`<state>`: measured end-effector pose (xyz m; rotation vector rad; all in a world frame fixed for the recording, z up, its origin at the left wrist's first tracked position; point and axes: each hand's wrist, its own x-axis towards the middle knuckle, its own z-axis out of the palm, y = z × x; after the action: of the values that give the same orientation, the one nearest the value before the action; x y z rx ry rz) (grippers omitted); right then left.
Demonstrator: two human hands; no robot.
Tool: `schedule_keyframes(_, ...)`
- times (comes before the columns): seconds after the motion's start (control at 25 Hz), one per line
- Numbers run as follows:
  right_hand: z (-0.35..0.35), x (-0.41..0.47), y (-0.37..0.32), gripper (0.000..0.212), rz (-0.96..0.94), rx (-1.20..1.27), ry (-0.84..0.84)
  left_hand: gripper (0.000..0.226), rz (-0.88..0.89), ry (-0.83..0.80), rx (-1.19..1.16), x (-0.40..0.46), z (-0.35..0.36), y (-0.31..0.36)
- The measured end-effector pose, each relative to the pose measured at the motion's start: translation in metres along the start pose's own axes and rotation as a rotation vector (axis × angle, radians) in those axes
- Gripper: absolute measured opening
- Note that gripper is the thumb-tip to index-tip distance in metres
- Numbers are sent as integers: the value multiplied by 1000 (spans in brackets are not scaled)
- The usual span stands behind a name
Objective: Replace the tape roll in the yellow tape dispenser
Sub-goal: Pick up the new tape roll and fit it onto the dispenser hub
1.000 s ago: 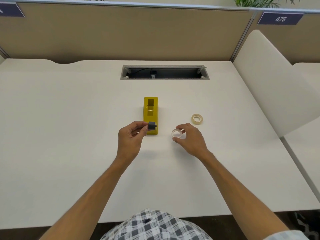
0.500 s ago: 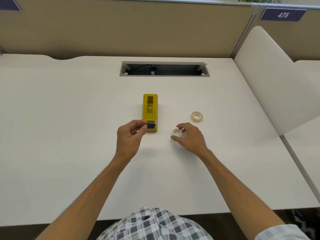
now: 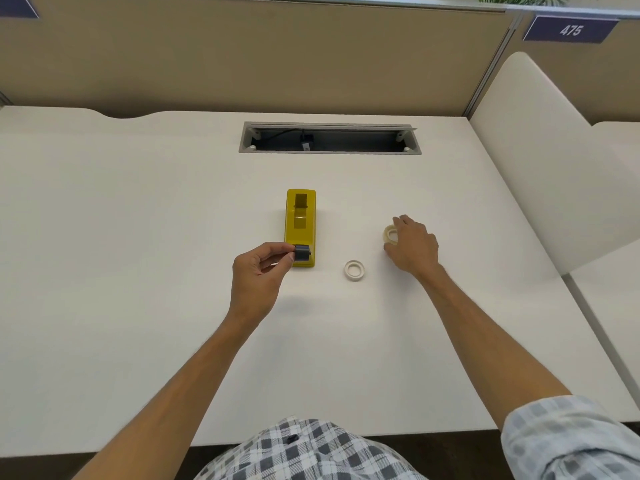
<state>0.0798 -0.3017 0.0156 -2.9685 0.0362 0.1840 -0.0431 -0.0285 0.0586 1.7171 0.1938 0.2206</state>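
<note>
Left hand point(image 3: 258, 271) grip pinches the dark spindle point(image 3: 302, 253) over the yellow dispenser point(image 3: 300, 226). Right hand point(image 3: 412, 245) grip closes on the tape roll point(image 3: 390, 234); the empty core point(image 3: 354, 270) lies between both grips on the desk point(image 3: 138, 271).

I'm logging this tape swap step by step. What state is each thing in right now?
yellow tape dispenser: flat on the desk, roll bay empty.
dark spindle: pinched by the left hand, out of the dispenser.
white empty core: lying flat on the desk, untouched.
cream tape roll: on the desk, right hand closing its fingers around it.
</note>
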Motion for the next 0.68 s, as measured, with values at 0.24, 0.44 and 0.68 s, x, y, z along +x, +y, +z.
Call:
schedule_keyframes(0.24,0,2,2,41,41,135,63,22,-16,3,6,0,-1,-1)
schedule_keyframes(0.44,-1,-15,-8,51,65,631,144,20,-26,3,-10,0,0,-1)
schedule_keyframes(0.68,-19,-46,-37,37,-87,1137,49,20,-2,-19,-61,2,3,3)
